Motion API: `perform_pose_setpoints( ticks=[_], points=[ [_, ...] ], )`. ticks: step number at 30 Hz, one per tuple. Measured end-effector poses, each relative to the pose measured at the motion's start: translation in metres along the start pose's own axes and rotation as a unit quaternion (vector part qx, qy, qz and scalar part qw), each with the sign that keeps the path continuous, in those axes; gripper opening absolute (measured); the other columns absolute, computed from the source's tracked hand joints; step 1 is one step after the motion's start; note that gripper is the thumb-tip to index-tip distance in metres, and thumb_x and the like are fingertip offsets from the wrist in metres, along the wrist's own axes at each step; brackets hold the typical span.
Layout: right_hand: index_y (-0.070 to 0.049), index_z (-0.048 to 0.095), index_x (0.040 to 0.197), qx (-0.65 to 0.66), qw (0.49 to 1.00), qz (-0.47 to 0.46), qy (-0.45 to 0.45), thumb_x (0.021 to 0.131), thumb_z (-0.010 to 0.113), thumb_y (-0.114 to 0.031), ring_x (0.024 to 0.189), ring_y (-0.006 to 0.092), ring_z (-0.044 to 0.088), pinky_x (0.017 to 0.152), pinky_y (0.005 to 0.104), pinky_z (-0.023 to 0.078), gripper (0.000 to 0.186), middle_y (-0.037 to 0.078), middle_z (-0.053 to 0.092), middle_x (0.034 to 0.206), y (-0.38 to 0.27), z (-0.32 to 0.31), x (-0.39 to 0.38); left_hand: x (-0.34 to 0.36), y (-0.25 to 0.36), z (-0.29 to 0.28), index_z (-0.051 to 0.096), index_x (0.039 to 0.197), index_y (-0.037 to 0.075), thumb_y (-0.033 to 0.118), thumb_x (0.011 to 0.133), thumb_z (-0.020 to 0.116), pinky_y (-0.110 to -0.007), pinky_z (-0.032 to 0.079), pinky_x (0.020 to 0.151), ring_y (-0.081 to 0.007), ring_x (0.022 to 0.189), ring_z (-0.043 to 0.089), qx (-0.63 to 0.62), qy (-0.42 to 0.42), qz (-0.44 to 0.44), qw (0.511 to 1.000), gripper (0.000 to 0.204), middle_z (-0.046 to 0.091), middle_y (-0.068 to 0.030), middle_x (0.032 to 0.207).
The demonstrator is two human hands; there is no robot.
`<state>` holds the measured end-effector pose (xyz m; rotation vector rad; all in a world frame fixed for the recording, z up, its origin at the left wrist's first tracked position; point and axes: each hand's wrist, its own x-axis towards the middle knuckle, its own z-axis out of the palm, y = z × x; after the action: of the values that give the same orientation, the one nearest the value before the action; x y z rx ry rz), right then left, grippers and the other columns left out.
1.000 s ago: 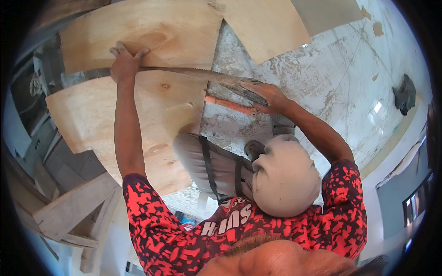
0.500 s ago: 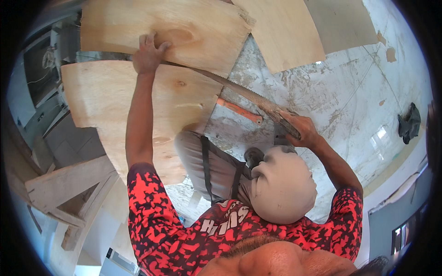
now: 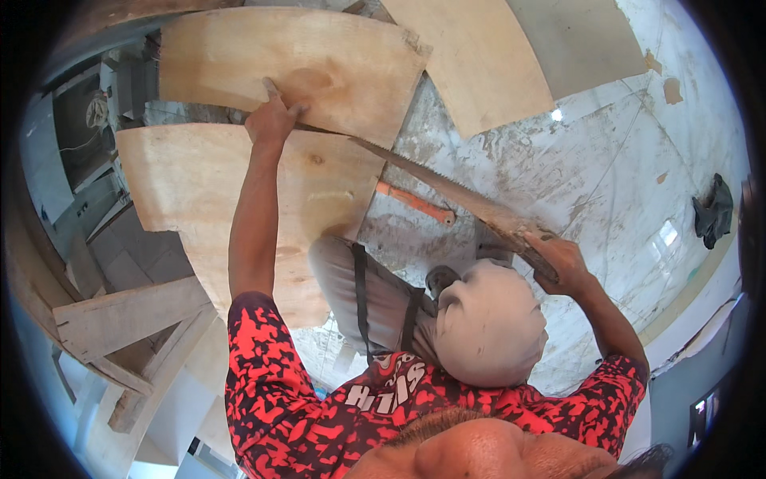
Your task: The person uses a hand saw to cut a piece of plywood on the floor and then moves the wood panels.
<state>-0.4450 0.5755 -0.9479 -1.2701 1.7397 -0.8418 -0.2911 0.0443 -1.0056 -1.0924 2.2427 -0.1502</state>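
Observation:
In my right hand (image 3: 558, 259) is the handle of a long handsaw (image 3: 447, 188), its fingers wrapped round it. The toothed blade slants up to the left, its far end at the gap between two plywood pieces. My left hand (image 3: 271, 121) rests at this gap, thumb and a finger spread on the far plywood sheet (image 3: 367, 64); some of its fingers are hidden. Closer to me lies the near plywood sheet (image 3: 207, 176), with my bent left leg (image 3: 339, 271) against its right part.
An orange bar-like tool (image 3: 415, 202) lies beside the near sheet. More plywood (image 3: 479, 64) and a grey board (image 3: 578, 40) lie at the far right of the dusty floor. A black cloth-like item (image 3: 712, 211) is at the right. Wooden boards (image 3: 128, 315) stand at the left.
My right hand has drawn the saw back toward the lower right. My left hand's fingers have shifted on the far sheet. The whole view has also moved slightly.

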Motion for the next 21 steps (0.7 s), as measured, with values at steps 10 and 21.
perform_pose_setpoints(
  ticks=[10,21],
  points=[
    [-0.010,0.048,0.133,0.063,0.994,-0.085,0.020,0.062,0.071,-0.008,0.080,0.0331,0.065,0.070,0.0375,0.053,0.074,0.015,0.067,0.094,0.021,-0.004,0.061,0.006,-0.033,0.006,0.019,0.147,0.006,0.069,0.075,0.058,-0.040,0.051,0.062,-0.0295,0.078,0.068,-0.020,0.033,-0.016,0.999,0.104,0.069,-0.0176,0.087],
    [-0.010,0.045,0.133,0.054,0.991,-0.089,0.080,0.079,0.067,-0.020,0.090,0.0315,0.064,0.072,0.0394,0.054,0.059,0.013,0.064,0.112,-0.010,0.087,0.190,0.005,-0.024,0.012,0.025,0.146,0.009,0.069,0.074,0.058,-0.040,0.051,0.059,-0.0307,0.071,0.067,-0.027,0.060,0.020,0.998,0.099,0.069,-0.0159,0.077]
  ],
)
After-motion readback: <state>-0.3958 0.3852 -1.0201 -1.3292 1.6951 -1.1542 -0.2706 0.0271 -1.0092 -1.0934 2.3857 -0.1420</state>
